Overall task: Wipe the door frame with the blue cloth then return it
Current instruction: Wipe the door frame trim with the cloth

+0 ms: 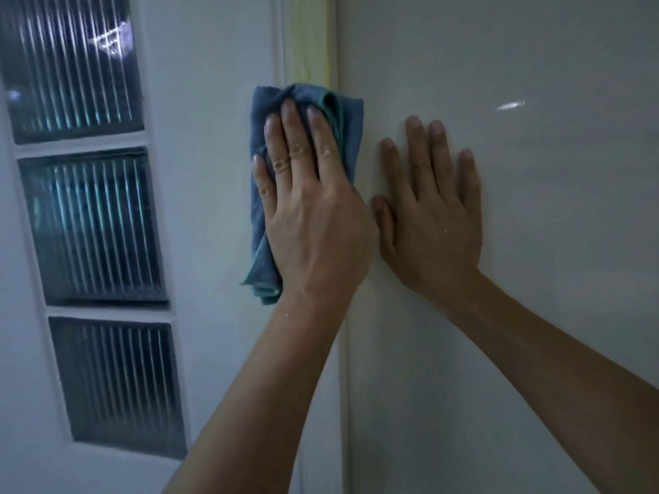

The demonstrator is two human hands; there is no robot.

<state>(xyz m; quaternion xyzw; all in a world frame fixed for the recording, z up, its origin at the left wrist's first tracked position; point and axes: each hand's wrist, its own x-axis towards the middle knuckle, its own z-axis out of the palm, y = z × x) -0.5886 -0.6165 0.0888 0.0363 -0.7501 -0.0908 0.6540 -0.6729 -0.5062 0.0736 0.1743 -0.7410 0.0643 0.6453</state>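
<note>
The blue cloth (347, 137), folded, is pressed flat against the door frame (308, 37), a pale yellowish vertical strip between the white door and the wall. My left hand (310, 208) lies on the cloth with its fingers spread and pointing up, holding it to the frame. The cloth's lower corner hangs out to the left of my wrist. My right hand (431, 212) rests flat on the glossy wall just right of the frame, fingers apart and holding nothing. Below the cloth my left arm hides the frame.
The white door (207, 172) fills the left side, with three ribbed glass panes (94, 226) stacked one above another. The glossy white wall (535, 137) fills the right side.
</note>
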